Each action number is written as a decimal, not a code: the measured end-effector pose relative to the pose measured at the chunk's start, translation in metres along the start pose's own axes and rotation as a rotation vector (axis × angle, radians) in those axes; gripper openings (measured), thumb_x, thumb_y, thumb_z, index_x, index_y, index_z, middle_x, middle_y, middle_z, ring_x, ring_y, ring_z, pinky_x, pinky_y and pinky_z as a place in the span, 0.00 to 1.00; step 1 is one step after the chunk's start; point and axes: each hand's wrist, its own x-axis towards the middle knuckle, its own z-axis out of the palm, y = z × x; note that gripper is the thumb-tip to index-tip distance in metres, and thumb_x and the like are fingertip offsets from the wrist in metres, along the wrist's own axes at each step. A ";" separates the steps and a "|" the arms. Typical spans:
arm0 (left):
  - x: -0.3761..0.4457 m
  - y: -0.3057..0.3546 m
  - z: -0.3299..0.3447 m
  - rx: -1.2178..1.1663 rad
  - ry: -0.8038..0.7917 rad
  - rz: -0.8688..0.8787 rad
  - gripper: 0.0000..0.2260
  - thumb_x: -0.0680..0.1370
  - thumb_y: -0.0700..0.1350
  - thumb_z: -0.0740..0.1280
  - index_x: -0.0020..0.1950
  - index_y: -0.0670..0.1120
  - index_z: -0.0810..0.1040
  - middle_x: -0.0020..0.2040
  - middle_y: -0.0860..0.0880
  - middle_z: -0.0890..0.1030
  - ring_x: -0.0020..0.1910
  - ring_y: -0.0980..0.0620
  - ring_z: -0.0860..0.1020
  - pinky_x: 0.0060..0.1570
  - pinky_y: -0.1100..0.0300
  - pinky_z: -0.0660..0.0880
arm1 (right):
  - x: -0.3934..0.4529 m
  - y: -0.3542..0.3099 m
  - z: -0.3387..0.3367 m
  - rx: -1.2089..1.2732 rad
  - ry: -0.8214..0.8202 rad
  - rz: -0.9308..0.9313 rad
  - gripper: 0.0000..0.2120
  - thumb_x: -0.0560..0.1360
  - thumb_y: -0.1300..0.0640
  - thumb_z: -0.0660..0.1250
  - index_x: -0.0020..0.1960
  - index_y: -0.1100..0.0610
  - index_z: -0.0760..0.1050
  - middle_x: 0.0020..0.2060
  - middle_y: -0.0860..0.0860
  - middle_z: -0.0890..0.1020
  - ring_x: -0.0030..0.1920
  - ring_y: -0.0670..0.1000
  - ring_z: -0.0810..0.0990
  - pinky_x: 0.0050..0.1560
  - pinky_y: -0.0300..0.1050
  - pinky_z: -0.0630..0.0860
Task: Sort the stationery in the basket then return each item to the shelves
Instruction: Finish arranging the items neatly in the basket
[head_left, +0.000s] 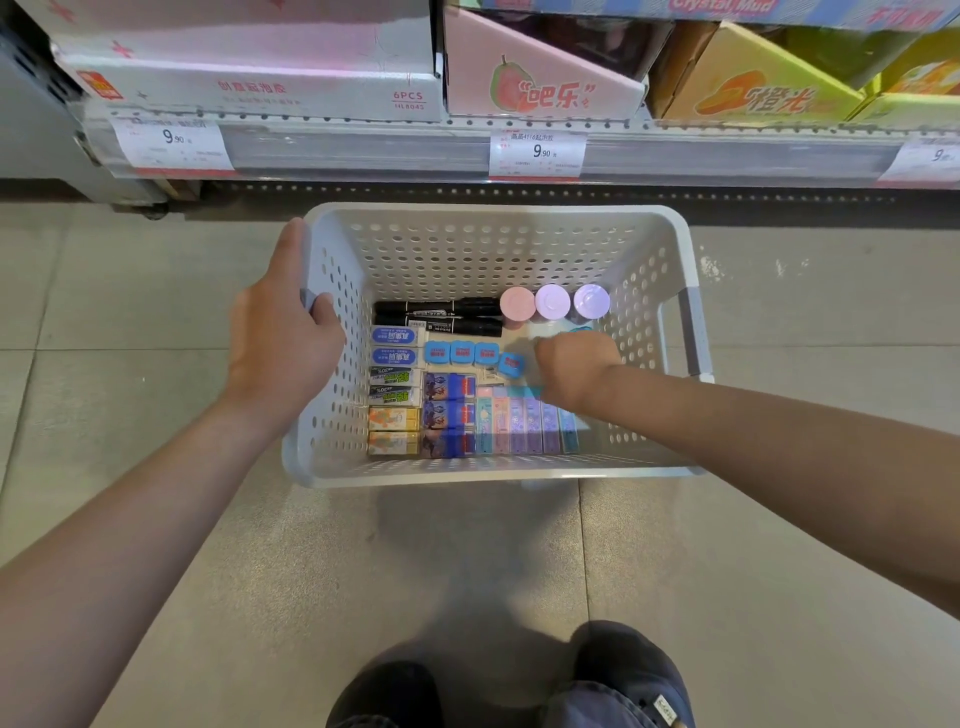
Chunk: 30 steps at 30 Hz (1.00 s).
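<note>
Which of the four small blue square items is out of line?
The rightmost small blue square item, tilted and nearest the right hand; the other three sit squarely in a row.

A shop aisle: price tags (537, 152) line a shelf (395, 150) stacked with boxed goods (540, 73).

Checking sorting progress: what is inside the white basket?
Inside the basket: two black markers, three round jars, blue sharpeners and rows of erasers. The right hand covers whatever lies beneath it.
</note>
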 end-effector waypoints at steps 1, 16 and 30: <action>0.000 0.000 0.000 0.002 0.002 0.003 0.28 0.79 0.37 0.60 0.77 0.49 0.56 0.33 0.45 0.69 0.28 0.50 0.68 0.33 0.50 0.74 | 0.000 0.000 -0.002 0.086 0.032 0.019 0.20 0.76 0.50 0.63 0.66 0.54 0.67 0.55 0.53 0.79 0.53 0.56 0.79 0.39 0.43 0.69; 0.001 -0.001 0.001 -0.003 -0.002 -0.017 0.28 0.79 0.38 0.60 0.78 0.50 0.55 0.38 0.47 0.71 0.32 0.50 0.70 0.36 0.50 0.76 | 0.005 -0.014 0.000 0.430 0.161 0.152 0.14 0.75 0.55 0.64 0.61 0.54 0.73 0.51 0.54 0.81 0.50 0.56 0.80 0.41 0.44 0.74; -0.001 0.003 -0.001 -0.001 -0.016 -0.018 0.28 0.79 0.38 0.60 0.77 0.51 0.55 0.41 0.39 0.74 0.32 0.43 0.74 0.35 0.41 0.79 | -0.001 -0.009 -0.007 0.515 0.084 0.143 0.25 0.72 0.51 0.68 0.66 0.56 0.67 0.54 0.54 0.79 0.52 0.57 0.79 0.42 0.44 0.72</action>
